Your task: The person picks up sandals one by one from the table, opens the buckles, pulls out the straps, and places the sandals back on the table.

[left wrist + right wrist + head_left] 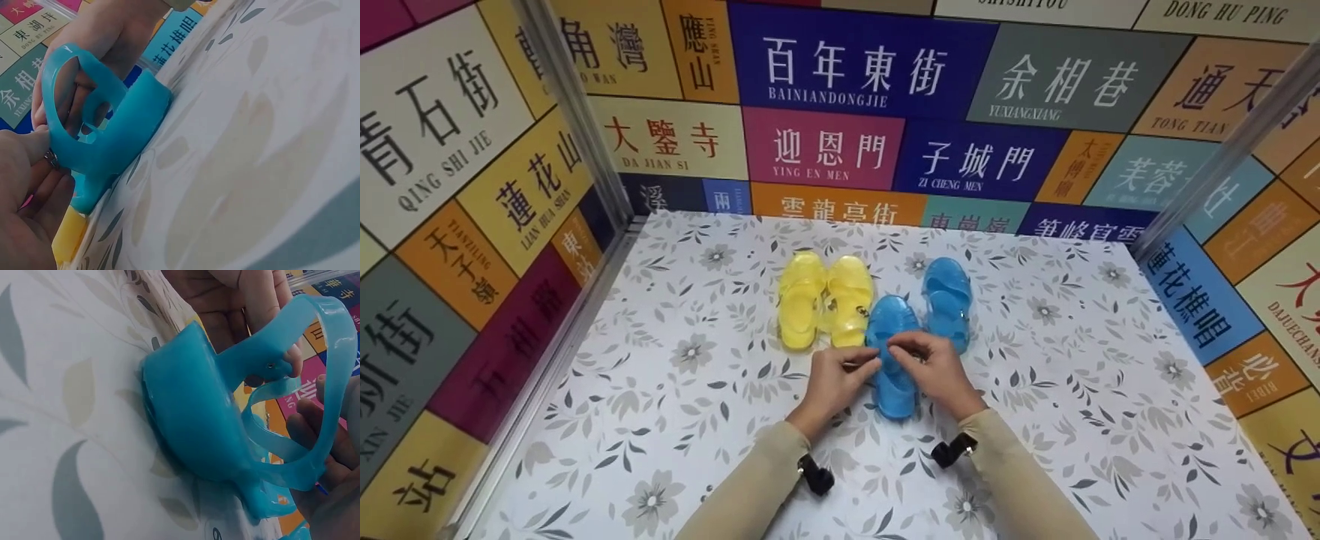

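A blue sandal point(895, 397) lies sole down on the floral cloth, toe pointing away, between both hands. My left hand point(838, 381) pinches its ankle strap from the left; a small metal buckle point(52, 158) shows at those fingertips in the left wrist view. From the right, my right hand point(936, 369) holds the same strap, thumb and bent fingers close to it. The strap point(337, 354) stands up as a loop over the heel in the right wrist view. Just beyond my right hand is a second blue sandal point(948, 279).
Two yellow sandals, one on the left point(799, 304) and one on the right point(851, 275), stand side by side, the right one close against the blue sandal. Panels with printed signs point(825, 146) enclose the table point(645, 420) at the back and sides.
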Tool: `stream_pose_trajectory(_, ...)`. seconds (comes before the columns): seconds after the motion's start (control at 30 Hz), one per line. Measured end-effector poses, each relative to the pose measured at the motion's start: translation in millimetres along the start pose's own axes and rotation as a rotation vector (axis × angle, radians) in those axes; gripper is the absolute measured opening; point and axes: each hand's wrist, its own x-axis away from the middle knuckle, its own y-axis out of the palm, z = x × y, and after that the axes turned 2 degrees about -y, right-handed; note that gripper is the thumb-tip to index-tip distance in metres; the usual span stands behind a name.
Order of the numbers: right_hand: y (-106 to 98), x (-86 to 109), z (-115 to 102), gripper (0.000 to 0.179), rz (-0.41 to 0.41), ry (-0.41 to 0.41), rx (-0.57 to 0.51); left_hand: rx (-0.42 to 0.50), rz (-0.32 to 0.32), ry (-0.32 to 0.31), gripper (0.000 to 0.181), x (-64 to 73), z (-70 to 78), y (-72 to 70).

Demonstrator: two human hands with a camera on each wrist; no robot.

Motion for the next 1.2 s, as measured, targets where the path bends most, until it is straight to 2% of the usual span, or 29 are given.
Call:
stream_pose_trajectory(0.23,-7,6.0,4,0.02,-0.039,-0.039,0.065,-0.03,-0.001,0.026,0.023,4.5,-1.5,-0.5)
stream_pose_trajectory(0.37,-12,12.5,2,0.025,-0.058,-0.07,0.121,-0.054,-0.03,0.004,0.028,8.1,0.2,-2.4)
stream_pose_trajectory(0.47,-14,18.7,2,0.032,-0.071,-0.063,0.139,-0.086,-0.065,-0.024,0.031,11.3,2.0,-3.6)
stream_pose_trajectory(0.57,-17,26.0,1,0.041,-0.084,-0.021,0.153,-0.134,-0.106,-0.067,0.028,14.5,4.6,-5.0)
stream_pose_trajectory(0.7,-21,35.3,-2,0.056,-0.124,0.066,0.16,-0.158,-0.162,-0.161,0.025,17.4,9.5,-6.9)
stream_pose_trajectory(0.83,-26,44.2,-2,0.074,-0.193,0.174,0.136,-0.128,-0.217,-0.252,0.027,19.0,14.8,-7.5)
stream_pose_trajectory(1.0,-27,52.7,2,0.097,-0.27,0.322,0.096,-0.081,-0.264,-0.29,0.036,22.5,15.3,-6.2)
stream_pose_trajectory(1.1,-26,55.7,2,0.102,-0.282,0.34,0.098,-0.031,-0.274,-0.313,0.046,24.1,14.3,-4.4)
stream_pose_trajectory(1.2,-23,57.2,2,0.099,-0.286,0.296,0.115,0.013,-0.279,-0.339,0.06,24.9,13.9,-2.5)
